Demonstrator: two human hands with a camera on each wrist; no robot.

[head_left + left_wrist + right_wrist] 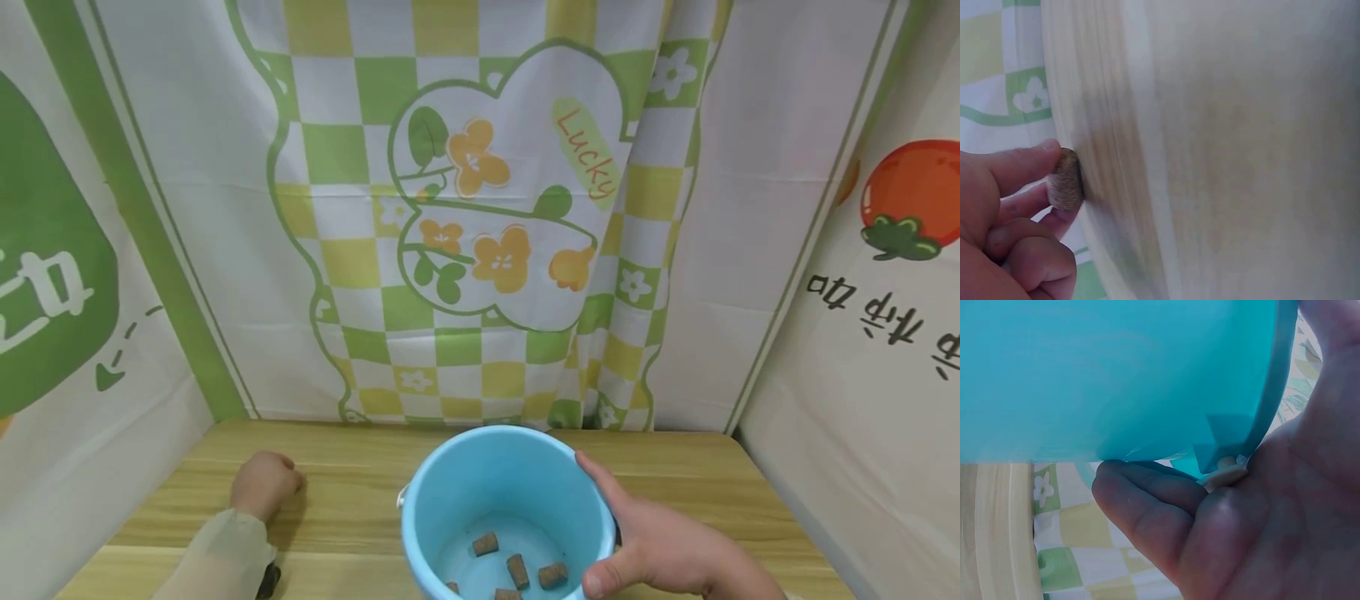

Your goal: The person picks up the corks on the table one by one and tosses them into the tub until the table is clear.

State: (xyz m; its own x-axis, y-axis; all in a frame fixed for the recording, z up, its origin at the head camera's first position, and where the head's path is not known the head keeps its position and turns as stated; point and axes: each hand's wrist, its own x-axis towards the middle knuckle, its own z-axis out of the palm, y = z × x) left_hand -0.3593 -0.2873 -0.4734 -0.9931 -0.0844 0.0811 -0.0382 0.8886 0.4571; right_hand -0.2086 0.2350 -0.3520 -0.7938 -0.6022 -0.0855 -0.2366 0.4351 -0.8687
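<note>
A light blue bucket (502, 450) stands on the wooden table with several brown corks (517, 571) lying in its bottom. My right hand (660, 542) grips the bucket's right side, thumb and a finger at the rim; in the right wrist view the other fingers (1141, 506) lie against the outer wall beside the handle's mount (1225, 475). Left of the bucket, my left hand (262, 483) is low over the table. The left wrist view shows it pinching a cork (1066, 181) between thumb and fingers, right at the tabletop.
The wooden table (345, 492) ends at a back curtain (465, 358) with green and yellow checks. Printed cloth walls (840, 400) stand on the left and right. A dark object (267, 581) shows at the left wrist. The bucket's white handle end (402, 497) sticks out on its left.
</note>
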